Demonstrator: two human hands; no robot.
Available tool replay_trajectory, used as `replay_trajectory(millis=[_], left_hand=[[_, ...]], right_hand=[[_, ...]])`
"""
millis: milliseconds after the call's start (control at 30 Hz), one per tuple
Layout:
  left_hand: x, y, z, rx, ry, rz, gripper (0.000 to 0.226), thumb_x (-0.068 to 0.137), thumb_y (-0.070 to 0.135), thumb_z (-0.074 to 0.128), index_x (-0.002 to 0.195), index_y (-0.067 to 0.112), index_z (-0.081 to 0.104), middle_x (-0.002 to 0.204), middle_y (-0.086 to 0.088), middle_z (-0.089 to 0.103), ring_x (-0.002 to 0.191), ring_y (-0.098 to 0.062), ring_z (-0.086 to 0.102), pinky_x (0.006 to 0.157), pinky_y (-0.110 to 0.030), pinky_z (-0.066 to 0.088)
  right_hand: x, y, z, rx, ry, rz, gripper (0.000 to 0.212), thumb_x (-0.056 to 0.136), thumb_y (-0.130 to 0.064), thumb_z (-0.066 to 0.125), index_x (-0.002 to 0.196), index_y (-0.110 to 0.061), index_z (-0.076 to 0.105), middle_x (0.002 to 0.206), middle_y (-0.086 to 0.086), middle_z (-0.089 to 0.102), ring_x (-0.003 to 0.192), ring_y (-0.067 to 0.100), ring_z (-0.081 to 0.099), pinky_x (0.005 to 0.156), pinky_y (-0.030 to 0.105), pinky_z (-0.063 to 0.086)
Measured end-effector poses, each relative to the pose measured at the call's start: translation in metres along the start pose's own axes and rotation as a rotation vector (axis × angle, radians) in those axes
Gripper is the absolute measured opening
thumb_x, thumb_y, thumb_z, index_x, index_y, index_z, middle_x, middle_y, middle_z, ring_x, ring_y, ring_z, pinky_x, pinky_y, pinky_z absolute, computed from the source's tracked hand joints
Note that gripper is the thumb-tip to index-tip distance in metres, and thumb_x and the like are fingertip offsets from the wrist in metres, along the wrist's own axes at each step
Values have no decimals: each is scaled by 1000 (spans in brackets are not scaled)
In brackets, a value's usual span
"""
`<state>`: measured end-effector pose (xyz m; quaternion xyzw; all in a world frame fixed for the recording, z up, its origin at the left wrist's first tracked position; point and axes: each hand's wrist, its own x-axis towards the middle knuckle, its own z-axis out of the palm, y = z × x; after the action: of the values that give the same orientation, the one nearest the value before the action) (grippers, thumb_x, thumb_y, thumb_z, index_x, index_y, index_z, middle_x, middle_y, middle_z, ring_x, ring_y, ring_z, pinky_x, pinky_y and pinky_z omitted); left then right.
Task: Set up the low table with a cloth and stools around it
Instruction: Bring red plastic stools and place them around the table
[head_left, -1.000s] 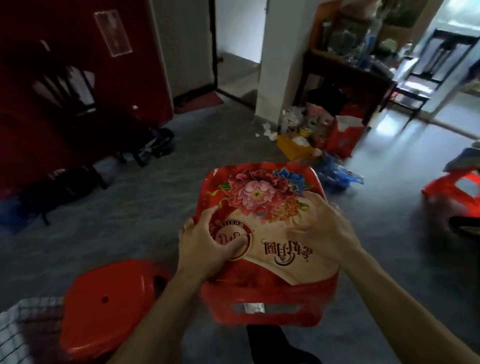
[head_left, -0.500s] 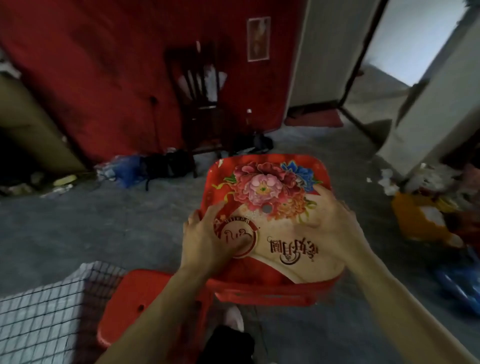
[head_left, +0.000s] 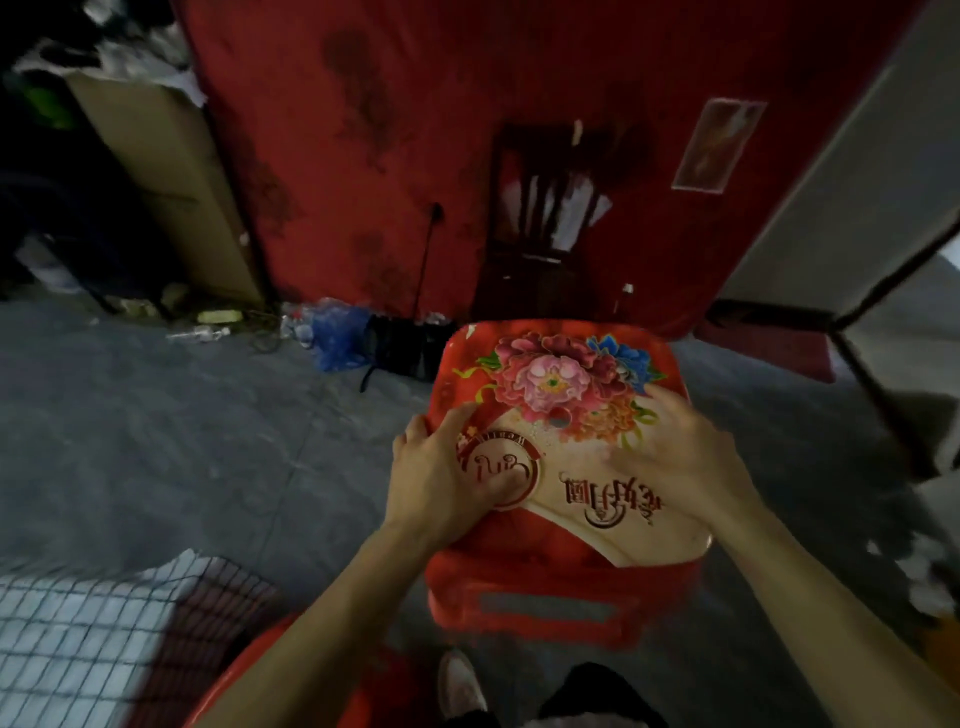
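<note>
Both hands, left hand (head_left: 441, 478) and right hand (head_left: 680, 457), grip the floral stool (head_left: 561, 395); checked cloth (head_left: 93, 634) lies at eight o'clock.

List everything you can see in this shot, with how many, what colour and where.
flowered stool: one, red with pink and blue flowers on the seat, centre, held in both hands above the floor
plain stool: one, red, bottom edge, beside the checked cloth
checked cloth: one, white with dark grid, bottom left
wooden chair: one, dark, against the red wall
plastic bag: one, blue, on the floor at the wall
black bag: one, beside the blue bag
cardboard sheet: one, tan, leaning upper left
left hand: gripping the seat's left edge
right hand: fingers on the seat's right side
</note>
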<state>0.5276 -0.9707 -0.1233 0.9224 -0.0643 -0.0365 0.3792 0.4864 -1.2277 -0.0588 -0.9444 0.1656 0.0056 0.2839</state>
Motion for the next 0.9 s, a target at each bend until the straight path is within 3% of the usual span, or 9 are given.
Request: replay_trajectory(millis=[233, 567, 767, 900], left_hand=[[81, -59, -48, -14, 167, -204, 93, 53, 78, 64, 137, 57, 29, 129, -2, 41, 120, -27, 40, 97, -42, 44], [234, -137, -123, 81, 336, -523, 94, 56, 76, 69, 138, 54, 29, 132, -3, 41, 123, -27, 41, 100, -42, 44], [271, -183, -183, 33, 461, -728, 92, 59, 68, 77, 135, 57, 28, 133, -1, 39, 123, -26, 40, 97, -42, 43], [272, -227, -214, 21, 584, -821, 90, 59, 65, 79, 135, 54, 33, 128, -1, 42, 121, -23, 42, 98, -40, 43]], right_hand=[[140, -99, 59, -7, -181, -203, 98, 68, -58, 80, 150, -30, 33, 139, -6, 55, 129, 23, 47, 105, 48, 42], [346, -244, 165, 28, -430, -409, 98, 60, -50, 85, 146, -32, 42, 135, 2, 57, 126, 25, 50, 104, 45, 44], [406, -359, 227, -41, -536, -608, 100, 58, -50, 86, 144, -38, 37, 128, 6, 49, 122, 29, 45, 98, 40, 38], [419, -434, 284, -63, -641, -736, 103, 58, -48, 87, 146, -37, 36, 135, 8, 44, 127, 28, 41, 103, 38, 36]])
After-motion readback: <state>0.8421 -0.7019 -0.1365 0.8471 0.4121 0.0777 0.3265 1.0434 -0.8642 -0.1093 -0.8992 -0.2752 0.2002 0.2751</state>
